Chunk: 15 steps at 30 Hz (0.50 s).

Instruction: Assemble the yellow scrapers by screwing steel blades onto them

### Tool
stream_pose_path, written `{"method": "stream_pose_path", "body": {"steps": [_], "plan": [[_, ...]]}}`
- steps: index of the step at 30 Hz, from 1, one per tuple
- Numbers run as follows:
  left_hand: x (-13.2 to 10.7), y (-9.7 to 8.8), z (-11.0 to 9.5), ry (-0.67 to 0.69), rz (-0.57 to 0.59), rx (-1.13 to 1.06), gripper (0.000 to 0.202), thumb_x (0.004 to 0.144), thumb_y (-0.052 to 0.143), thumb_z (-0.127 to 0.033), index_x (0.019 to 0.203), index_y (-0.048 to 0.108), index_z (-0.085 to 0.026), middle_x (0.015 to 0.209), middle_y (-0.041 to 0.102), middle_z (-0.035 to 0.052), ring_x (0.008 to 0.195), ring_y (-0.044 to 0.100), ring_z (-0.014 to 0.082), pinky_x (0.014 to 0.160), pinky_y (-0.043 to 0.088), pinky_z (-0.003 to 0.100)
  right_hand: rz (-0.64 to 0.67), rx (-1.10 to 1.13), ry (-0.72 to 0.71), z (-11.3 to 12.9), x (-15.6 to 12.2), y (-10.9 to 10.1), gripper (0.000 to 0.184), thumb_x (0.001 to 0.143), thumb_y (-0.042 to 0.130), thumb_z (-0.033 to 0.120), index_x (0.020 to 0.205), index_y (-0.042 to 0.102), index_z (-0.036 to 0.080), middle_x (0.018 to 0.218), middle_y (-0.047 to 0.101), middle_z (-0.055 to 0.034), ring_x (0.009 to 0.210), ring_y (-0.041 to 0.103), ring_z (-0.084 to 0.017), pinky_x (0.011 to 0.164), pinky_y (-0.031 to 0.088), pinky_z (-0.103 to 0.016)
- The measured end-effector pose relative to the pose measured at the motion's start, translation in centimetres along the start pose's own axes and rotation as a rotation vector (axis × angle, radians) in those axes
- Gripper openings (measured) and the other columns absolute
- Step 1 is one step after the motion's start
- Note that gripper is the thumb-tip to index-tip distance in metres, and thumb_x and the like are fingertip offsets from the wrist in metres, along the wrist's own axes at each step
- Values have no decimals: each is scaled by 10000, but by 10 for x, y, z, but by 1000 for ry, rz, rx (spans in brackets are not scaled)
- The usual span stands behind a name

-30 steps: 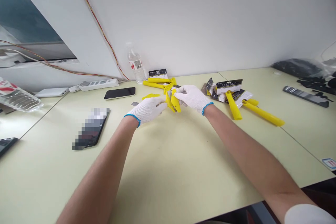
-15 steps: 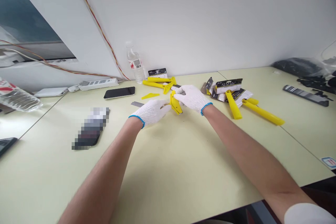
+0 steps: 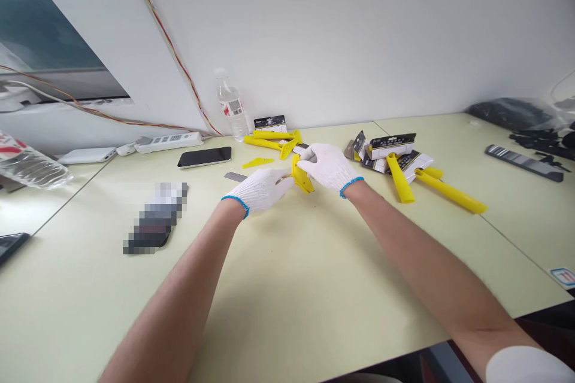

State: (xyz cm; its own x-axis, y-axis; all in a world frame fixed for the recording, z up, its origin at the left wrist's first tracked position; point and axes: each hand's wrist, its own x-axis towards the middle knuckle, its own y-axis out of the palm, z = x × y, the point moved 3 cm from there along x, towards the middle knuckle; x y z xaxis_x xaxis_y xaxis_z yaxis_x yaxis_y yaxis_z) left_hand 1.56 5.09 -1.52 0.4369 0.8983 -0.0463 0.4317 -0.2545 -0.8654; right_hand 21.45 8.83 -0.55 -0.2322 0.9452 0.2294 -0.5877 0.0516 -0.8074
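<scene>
Both hands wear white knit gloves with blue cuffs and meet at a yellow scraper [image 3: 302, 178] above the table. My right hand [image 3: 327, 166] is closed on its upper right side. My left hand [image 3: 266, 190] is closed with thumb and fingers at the scraper's left edge; part of the scraper is hidden by the gloves. Left of it, a flat grey blade [image 3: 235, 177] lies partly behind my left glove. A loose yellow plastic piece [image 3: 257, 163] lies just behind that. Two more yellow scrapers [image 3: 266, 143] rest farther back, near a black-and-white package [image 3: 270, 124].
Several packaged yellow scrapers [image 3: 399, 179] are heaped at the right. A water bottle [image 3: 232, 109] stands by the wall. A black phone [image 3: 205, 157], a power strip [image 3: 169, 142] and a blurred-out dark object [image 3: 157, 218] lie left. A dark strip-like object [image 3: 523, 163] lies far right.
The scraper has tilted slightly between my hands, and its lower end has shifted a little to the right. Both hands stay in nearly the same place.
</scene>
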Motion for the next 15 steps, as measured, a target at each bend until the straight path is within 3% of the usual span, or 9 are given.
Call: {"method": "stream_pose_path", "body": {"steps": [4, 6, 10, 15], "plan": [[-2, 2, 0, -23, 7, -95, 347, 1043, 431, -466, 866, 612, -227, 871, 709, 26, 757, 616, 207, 686, 437, 329, -119, 44, -51, -2, 5, 4, 756, 958, 161, 522, 753, 775, 132, 866, 763, -148, 1227, 716, -85, 866, 485, -63], [-4, 1, -2, -46, 17, -161, 353, 1044, 446, -487, 869, 609, -228, 863, 707, 22, 729, 613, 198, 647, 426, 324, -137, 77, -74, -3, 8, 3, 783, 954, 79, 469, 689, 733, 129, 849, 750, -163, 1252, 696, -88, 864, 493, -121], [-10, -5, -11, -90, 16, -187, 354, 1042, 468, -482, 834, 589, -222, 848, 688, 18, 727, 611, 186, 638, 427, 310, -165, 99, -97, -8, 13, -8, 705, 958, 130, 430, 692, 710, 131, 879, 752, -170, 1275, 677, -108, 847, 491, -189], [-12, -5, -11, -155, 80, -297, 351, 1051, 482, -455, 817, 564, -206, 788, 652, 5, 641, 574, 139, 619, 458, 271, -176, 114, -32, -27, 10, -21, 714, 1072, 252, 476, 723, 749, 102, 927, 769, -134, 1278, 681, -124, 925, 490, -145]]}}
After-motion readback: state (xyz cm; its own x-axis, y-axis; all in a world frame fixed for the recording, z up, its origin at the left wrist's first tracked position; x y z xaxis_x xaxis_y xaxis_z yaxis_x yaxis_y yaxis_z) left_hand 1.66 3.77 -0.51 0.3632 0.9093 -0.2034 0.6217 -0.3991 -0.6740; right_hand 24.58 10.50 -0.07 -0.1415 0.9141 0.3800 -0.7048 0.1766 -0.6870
